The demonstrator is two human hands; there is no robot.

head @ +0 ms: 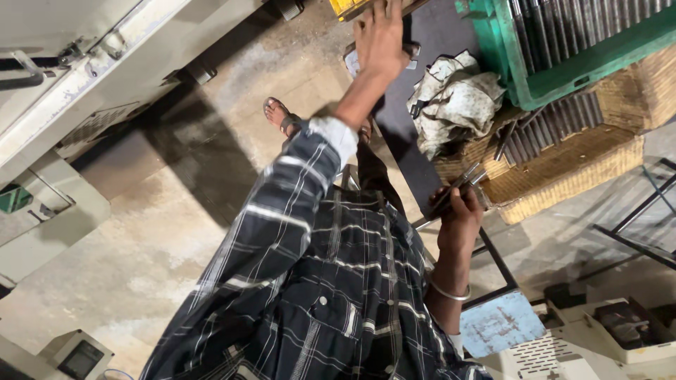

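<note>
My left hand [380,39] reaches far forward over a dark table top [440,28], fingers stretched flat. It rests over a small grey metal piece [411,50], next to a yellow object [343,7] at the top edge. My right hand [458,214], with a metal bangle on the wrist, is closed around a few thin metal rods [466,181] at the table's near edge. It is beside a woven basket [563,183]. My checked shirt fills the lower middle, and one sandalled foot [280,116] shows on the concrete floor.
A green crate [563,77] full of metal rods sits on woven baskets holding more rods [556,123]. A crumpled cloth [458,91] lies on the table. A large grey machine [77,77] stands at the left. A blue stool [501,324] and white equipment [605,338] are at the lower right.
</note>
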